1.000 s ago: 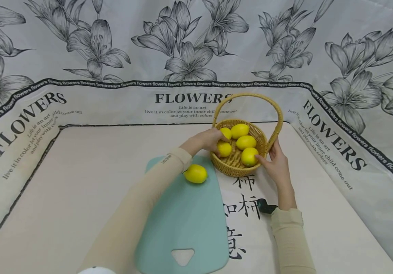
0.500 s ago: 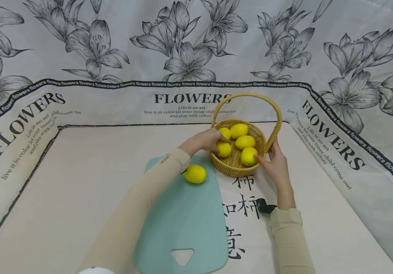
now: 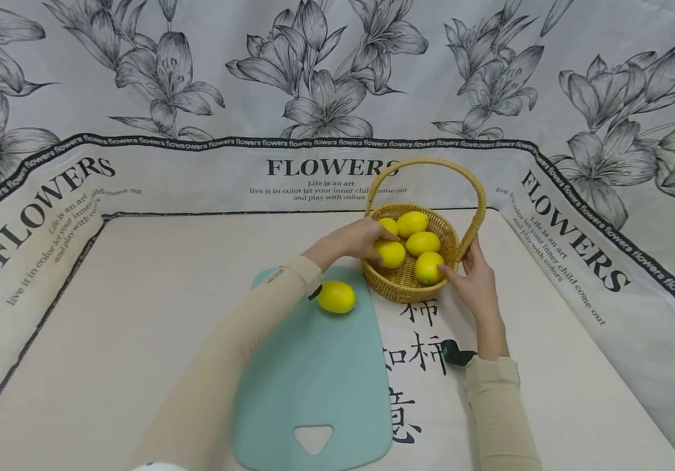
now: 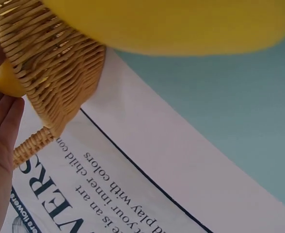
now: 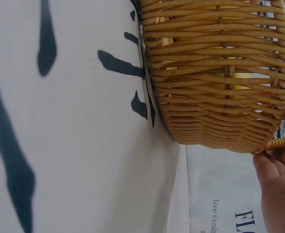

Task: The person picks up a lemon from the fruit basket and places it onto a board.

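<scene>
A round wicker basket (image 3: 399, 293) with a tall arched handle (image 3: 426, 161) stands on the table and has several yellow lemons inside. My left hand (image 3: 356, 241) reaches over its left rim and grips a lemon (image 3: 392, 254); in the left wrist view, that lemon (image 4: 7, 81) shows between the fingers. With the thumb at the rim and fingers outside by the handle's base, my right hand (image 3: 475, 280) holds the basket's right side. One lemon (image 3: 337, 297) lies on a pale green cutting board (image 3: 314, 366) below the left forearm. The basket wall partly hides the lemons in the right wrist view.
The board reaches toward the front edge and has a triangular hole near its lower end. Black brush characters (image 3: 414, 353) mark the white cloth between the board and my right forearm. Flower-printed cloth (image 3: 326, 98) rises behind the table.
The lemon in my left hand has shifted slightly right within the basket and shows more. My left hand and forearm have moved a little. The basket and right hand stay in place.
</scene>
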A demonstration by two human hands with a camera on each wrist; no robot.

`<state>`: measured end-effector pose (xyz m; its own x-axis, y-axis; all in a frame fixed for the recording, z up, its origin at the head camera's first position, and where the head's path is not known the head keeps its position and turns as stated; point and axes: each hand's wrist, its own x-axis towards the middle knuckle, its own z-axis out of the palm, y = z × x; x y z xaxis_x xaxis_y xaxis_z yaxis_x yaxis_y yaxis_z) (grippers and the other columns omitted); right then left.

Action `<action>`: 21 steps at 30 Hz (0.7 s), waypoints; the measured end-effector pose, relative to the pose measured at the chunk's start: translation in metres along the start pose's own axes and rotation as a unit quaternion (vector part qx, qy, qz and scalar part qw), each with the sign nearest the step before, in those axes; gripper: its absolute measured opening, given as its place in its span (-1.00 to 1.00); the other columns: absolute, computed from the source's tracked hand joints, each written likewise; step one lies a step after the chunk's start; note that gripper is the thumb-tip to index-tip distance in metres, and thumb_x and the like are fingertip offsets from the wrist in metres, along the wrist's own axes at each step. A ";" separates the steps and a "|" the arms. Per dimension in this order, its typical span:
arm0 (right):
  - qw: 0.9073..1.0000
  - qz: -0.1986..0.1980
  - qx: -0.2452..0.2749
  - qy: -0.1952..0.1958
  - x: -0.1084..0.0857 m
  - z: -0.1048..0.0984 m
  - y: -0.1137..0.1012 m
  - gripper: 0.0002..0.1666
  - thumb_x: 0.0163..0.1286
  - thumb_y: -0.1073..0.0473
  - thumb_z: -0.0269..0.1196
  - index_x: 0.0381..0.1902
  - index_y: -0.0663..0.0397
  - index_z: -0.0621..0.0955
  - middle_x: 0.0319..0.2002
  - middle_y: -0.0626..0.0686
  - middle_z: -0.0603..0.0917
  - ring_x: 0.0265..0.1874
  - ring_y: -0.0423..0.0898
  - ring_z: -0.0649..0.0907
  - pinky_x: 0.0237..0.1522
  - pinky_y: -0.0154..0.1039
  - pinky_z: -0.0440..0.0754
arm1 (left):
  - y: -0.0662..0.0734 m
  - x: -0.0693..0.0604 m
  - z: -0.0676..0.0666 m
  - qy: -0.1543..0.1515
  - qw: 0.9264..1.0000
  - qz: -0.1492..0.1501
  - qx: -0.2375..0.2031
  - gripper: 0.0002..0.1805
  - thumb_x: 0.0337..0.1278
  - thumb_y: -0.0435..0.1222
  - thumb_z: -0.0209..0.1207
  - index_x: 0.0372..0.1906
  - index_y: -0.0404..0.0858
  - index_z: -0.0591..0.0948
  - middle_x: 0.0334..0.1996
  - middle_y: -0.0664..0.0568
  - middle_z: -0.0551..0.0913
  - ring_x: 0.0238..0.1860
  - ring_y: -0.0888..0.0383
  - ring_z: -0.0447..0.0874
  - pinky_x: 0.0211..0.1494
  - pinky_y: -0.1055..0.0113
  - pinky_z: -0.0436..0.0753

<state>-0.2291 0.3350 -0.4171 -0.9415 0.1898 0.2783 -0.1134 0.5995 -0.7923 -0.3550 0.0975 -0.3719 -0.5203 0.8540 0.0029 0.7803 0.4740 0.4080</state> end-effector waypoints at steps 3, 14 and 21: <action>1.000 -0.002 0.000 -0.001 0.000 0.000 0.001 0.16 0.29 0.27 0.33 0.55 -0.12 -0.19 0.47 0.19 0.07 0.42 0.08 0.17 0.39 -0.09 0.19 | 0.002 -0.005 -0.004 0.006 1.000 0.005 -0.005 -0.31 -0.02 -0.17 0.44 0.28 -0.19 0.50 0.20 0.01 0.55 0.17 0.19 0.49 0.30 0.39 0.40; 1.000 -0.001 0.002 -0.007 0.000 -0.001 0.002 0.15 0.30 0.23 0.32 0.54 -0.16 -0.20 0.47 0.21 0.05 0.43 0.08 0.15 0.40 -0.08 0.17 | 0.006 -0.027 -0.015 0.031 0.999 0.019 -0.030 -0.29 -0.03 -0.12 0.43 0.28 -0.18 0.49 0.17 -0.01 0.58 -0.05 0.26 0.53 0.15 0.50 0.48; 1.000 -0.003 -0.006 -0.005 0.000 0.000 0.000 0.16 0.30 0.25 0.32 0.54 -0.14 -0.21 0.47 0.19 0.05 0.42 0.08 0.16 0.40 -0.11 0.17 | 0.002 -0.050 -0.020 0.053 0.995 0.018 -0.079 -0.26 -0.06 -0.03 0.42 0.29 -0.15 0.49 0.20 0.04 0.56 0.17 0.23 0.52 0.24 0.48 0.43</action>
<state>-0.2295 0.3347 -0.4170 -0.9439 0.1784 0.2779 -0.1153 0.6106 -0.7835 -0.3347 0.0517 -0.3530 -0.5326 0.8388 0.1127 0.7394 0.3964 0.5441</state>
